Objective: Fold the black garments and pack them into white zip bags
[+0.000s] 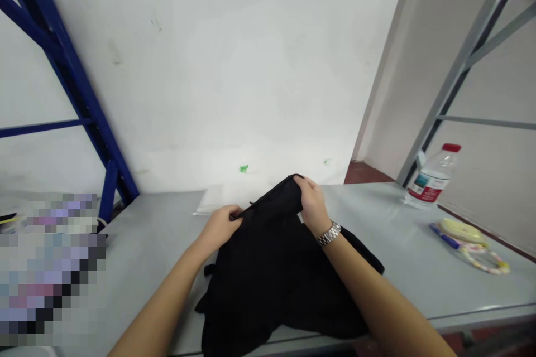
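Observation:
A black cloth garment is spread over the front middle of the grey tabletop, its lower part reaching the front edge. Its exact kind I cannot make out. My left hand is closed on the left end of its upper edge. Farther right and a little higher, my right hand pinches the other end of that edge, thumb on the near side. Between both hands the edge is lifted and slants up to the right. A metal watch sits on my right wrist. Behind the garment lies a clear plastic bag, partly hidden.
On the right of the grey table stand a red-capped water bottle and a yellow case with a beaded strap. A blue rack post rises at left, a grey one at right. Items at far left are pixelated.

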Motion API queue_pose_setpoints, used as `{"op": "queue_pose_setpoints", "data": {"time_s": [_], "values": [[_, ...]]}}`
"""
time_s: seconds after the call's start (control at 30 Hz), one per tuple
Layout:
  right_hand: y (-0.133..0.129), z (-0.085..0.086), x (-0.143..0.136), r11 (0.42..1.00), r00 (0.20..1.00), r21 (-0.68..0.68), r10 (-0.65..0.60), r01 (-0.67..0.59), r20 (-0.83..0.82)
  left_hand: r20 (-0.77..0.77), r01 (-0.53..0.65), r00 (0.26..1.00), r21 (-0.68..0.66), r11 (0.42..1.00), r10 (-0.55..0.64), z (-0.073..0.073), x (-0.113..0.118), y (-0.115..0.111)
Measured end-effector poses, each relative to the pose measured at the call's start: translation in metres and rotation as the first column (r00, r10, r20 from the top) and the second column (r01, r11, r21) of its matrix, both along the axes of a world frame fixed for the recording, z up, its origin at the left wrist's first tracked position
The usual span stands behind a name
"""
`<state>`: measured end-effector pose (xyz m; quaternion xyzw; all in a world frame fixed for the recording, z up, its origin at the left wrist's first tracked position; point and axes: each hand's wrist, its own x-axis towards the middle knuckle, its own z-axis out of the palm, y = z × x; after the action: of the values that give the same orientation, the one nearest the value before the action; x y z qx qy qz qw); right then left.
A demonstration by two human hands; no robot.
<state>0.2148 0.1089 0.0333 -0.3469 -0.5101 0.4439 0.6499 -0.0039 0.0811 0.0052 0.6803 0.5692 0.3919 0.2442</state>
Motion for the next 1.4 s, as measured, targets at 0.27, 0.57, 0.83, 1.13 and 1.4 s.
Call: {"op": "queue_pose_setpoints", "data": {"time_s": [0.27,0.57,0.83,1.13,1.4], "values": [[-0.085,0.06,0.029,0.787,0.844,0.579,-0.446,0.212,0.298,0.296,-0.104,0.952,0.055,0.993,0.083,0.062,0.003,-0.033],[-0.11,0.03,0.005,0.767,0.335,0.139,0.104,-0.626,0.936,0.516,0.053,0.848,-0.309,0.949,0.121,0.035,-0.047,-0.057],[-0.01,0.012,0.008,0.901,0.363,0.054,0.118,-0.43,0.924,0.216,-0.056,0.973,-0.101,0.993,0.077,0.033,-0.024,-0.064],[-0.028,0.083,-0.001,0.627,0.131,-0.313,0.558,-0.713,0.819,0.13,0.181,0.971,0.137,0.974,-0.199,0.133,0.0,-0.086],[0.0,0.076,0.082,0.599,0.101,-0.606,0.75,-0.523,0.653,0.292,-0.149,0.951,0.138,0.979,0.103,0.132,-0.057,-0.063]]}}
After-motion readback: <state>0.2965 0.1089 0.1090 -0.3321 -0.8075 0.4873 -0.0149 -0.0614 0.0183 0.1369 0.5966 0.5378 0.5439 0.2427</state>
